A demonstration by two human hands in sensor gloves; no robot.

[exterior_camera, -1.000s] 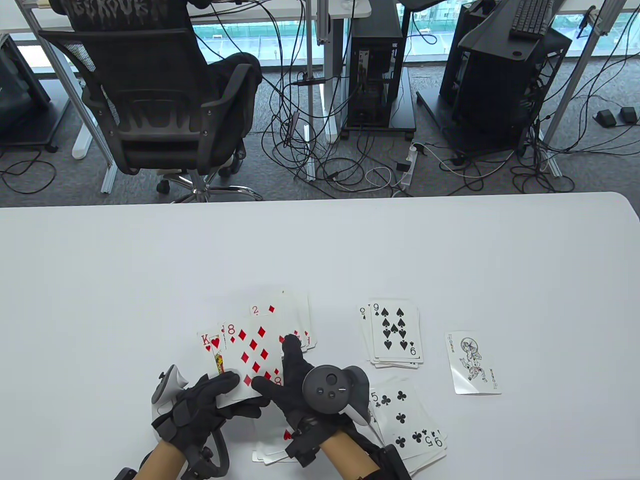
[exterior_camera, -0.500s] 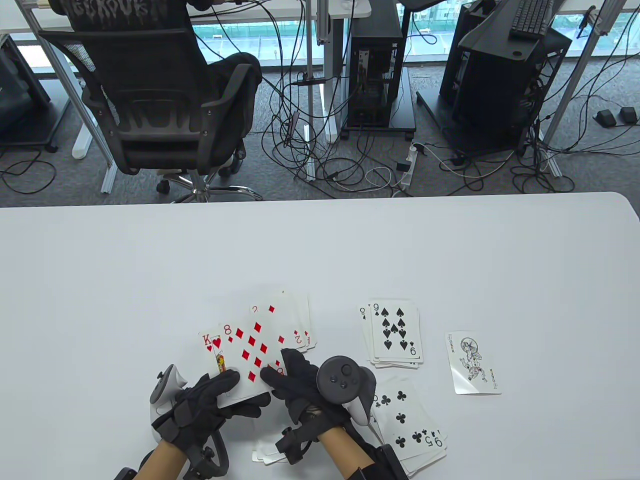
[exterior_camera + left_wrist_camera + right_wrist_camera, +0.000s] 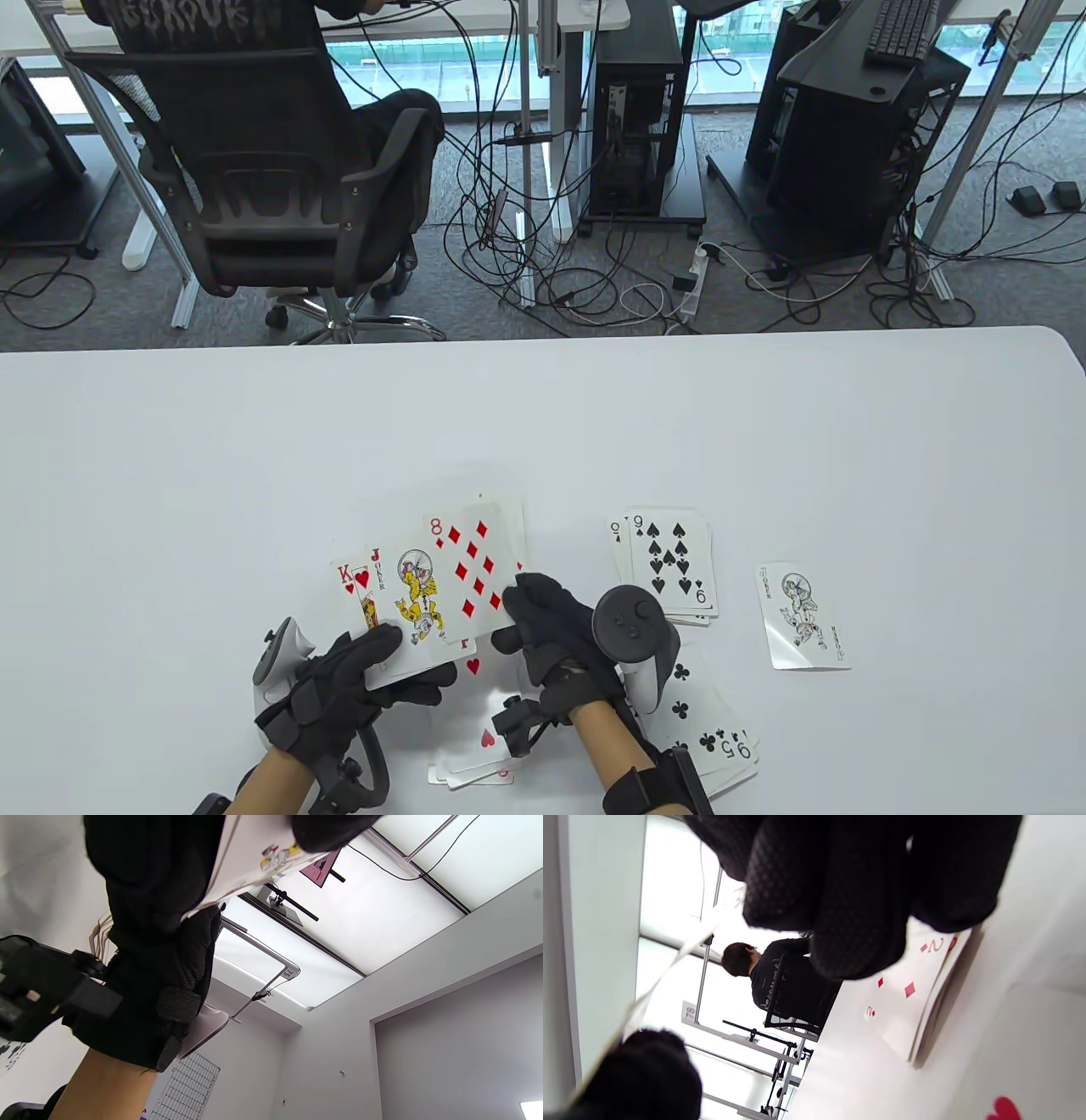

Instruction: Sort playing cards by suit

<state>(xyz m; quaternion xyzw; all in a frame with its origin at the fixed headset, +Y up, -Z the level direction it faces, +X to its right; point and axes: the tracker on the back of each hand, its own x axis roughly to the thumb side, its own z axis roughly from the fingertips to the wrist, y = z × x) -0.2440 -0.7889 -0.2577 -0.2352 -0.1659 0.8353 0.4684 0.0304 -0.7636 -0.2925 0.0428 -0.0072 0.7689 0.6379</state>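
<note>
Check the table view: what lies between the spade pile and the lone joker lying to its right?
Nothing. In the table view the stretch between the spade pile and the joker is bare white table; the two are apart, not touching.

black-gloved left hand [image 3: 356, 679]: low, thumb and curled fingers pinching a card fan | black-gloved right hand [image 3: 556, 632]: raised just beside it, fingers curled, pinching one card's lower corner | forearms bare

Right hand [image 3: 551, 632] drew eight of diamonds [image 3: 471, 573] aside, baring joker [image 3: 416, 598]
</note>
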